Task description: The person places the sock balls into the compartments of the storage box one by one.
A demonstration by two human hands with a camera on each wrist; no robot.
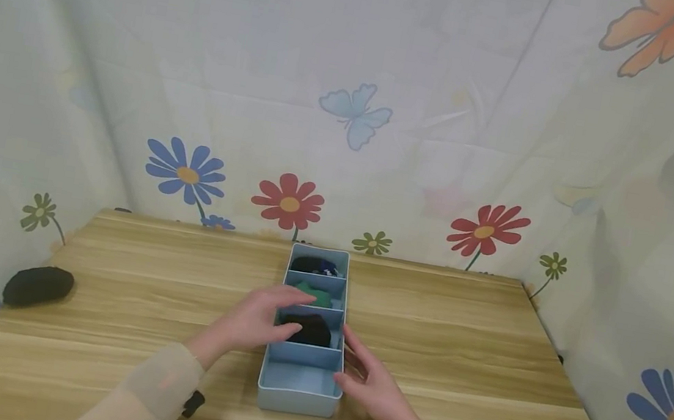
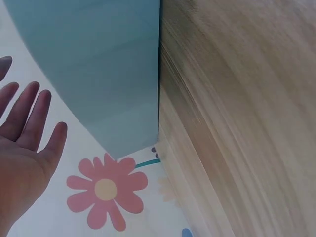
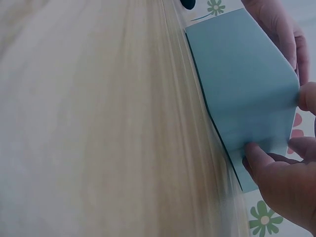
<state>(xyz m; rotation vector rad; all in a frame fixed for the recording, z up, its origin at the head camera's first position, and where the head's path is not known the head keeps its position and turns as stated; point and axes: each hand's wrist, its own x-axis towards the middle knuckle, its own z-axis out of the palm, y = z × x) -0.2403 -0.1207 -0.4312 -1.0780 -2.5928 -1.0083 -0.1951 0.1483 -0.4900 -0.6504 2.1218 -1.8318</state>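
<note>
Blue box (image 1: 296,404): flat on the wooden table (image 1: 449,377); I judge it light, thin-walled and fairly stiff, somewhat slippery, so I would hold it by the two opposite long walls.
Right hand (image 1: 374,387): at the box's right wall, toward its front; I see the fingers loosely bent and parted, touching that side, clasping nothing.
Left hand (image 1: 255,319): above the box, reaching over its left wall; fingers released and spread, thumb well apart, a black bundle (image 1: 313,330) beneath; I can't tell whether they brush it.
Black bundle: box's second compartment from the front; probably soft, best pinched at its middle.
Green bundle (image 1: 317,297): one compartment behind, inside the box.
Dark bundle (image 1: 304,264): the box's rearmost compartment.
</note>
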